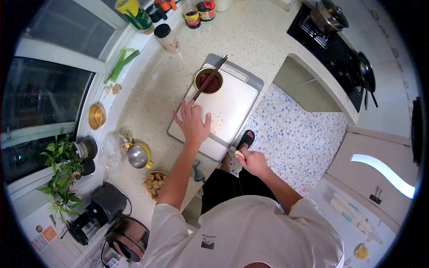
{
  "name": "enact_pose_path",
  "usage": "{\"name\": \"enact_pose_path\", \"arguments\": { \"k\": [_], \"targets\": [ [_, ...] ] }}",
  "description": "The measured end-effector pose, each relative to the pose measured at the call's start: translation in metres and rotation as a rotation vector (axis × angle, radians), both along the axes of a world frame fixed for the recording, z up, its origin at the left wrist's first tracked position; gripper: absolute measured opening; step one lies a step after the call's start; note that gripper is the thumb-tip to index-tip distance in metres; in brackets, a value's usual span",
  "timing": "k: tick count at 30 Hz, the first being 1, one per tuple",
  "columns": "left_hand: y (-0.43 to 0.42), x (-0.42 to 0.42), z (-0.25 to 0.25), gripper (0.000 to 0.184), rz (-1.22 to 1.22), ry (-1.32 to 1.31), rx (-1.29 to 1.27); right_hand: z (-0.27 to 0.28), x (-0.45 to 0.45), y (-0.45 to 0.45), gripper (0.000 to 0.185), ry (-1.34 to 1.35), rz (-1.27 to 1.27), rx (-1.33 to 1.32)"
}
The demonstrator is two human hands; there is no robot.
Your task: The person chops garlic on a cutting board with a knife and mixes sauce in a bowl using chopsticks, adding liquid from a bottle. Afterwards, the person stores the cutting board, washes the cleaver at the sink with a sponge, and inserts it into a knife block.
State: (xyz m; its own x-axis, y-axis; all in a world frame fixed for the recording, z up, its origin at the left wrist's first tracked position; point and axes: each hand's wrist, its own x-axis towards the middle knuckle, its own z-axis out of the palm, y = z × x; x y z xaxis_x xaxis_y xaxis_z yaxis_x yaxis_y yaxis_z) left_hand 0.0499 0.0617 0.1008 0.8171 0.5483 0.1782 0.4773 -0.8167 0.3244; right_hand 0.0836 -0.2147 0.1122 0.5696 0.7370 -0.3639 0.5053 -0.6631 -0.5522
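A white cutting board [234,105] with a grey edge lies on the counter. Near its far end stands a round bowl [208,81] of dark liquid, with dark chopsticks [210,77] resting across it. My left hand [193,123] is over the board's left part, fingers spread, the fingertips close to the lower end of the chopsticks. My right hand [254,162] is closed around the light handle of a knife [220,140], whose blade lies over the near part of the board. Small pale chopped bits [216,122] are on the board between my left hand and the blade.
Left of the board are a metal bowl [139,156], a bowl of brown chunks [155,184] and a plastic bag [110,151]. Green stalks [120,66] lie on the sill. A stove [337,58] with a pot [328,17] is at the far right.
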Motion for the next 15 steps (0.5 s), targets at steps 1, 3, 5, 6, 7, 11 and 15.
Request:
{"name": "enact_pose_path", "arguments": {
  "k": [1, 3, 5, 6, 7, 11, 15],
  "targets": [
    [0.000, -0.001, -0.001, 0.034, -0.004, -0.008, -0.010, -0.004, -0.002, 0.000, 0.034, -0.001, -0.003, 0.004],
    [0.001, 0.000, -0.001, 0.033, -0.011, -0.025, -0.030, -0.005, -0.004, -0.001, 0.034, -0.005, -0.006, 0.006],
    [0.002, -0.001, 0.003, 0.034, 0.000, -0.009, -0.030, -0.001, -0.004, 0.000, 0.033, -0.016, -0.009, 0.007],
    [0.002, -0.001, 0.003, 0.034, 0.005, -0.001, -0.031, -0.002, -0.004, 0.001, 0.033, -0.021, -0.004, 0.020],
    [0.002, -0.002, 0.003, 0.034, 0.001, -0.015, -0.025, -0.003, -0.006, 0.000, 0.033, -0.023, -0.001, 0.030],
    [0.004, -0.008, -0.003, 0.034, 0.002, -0.018, -0.019, -0.006, -0.012, 0.002, 0.034, -0.012, 0.011, 0.023],
    [0.004, -0.007, -0.003, 0.035, -0.005, -0.038, -0.012, 0.001, -0.011, 0.004, 0.034, 0.013, -0.023, 0.017]
  ]
}}
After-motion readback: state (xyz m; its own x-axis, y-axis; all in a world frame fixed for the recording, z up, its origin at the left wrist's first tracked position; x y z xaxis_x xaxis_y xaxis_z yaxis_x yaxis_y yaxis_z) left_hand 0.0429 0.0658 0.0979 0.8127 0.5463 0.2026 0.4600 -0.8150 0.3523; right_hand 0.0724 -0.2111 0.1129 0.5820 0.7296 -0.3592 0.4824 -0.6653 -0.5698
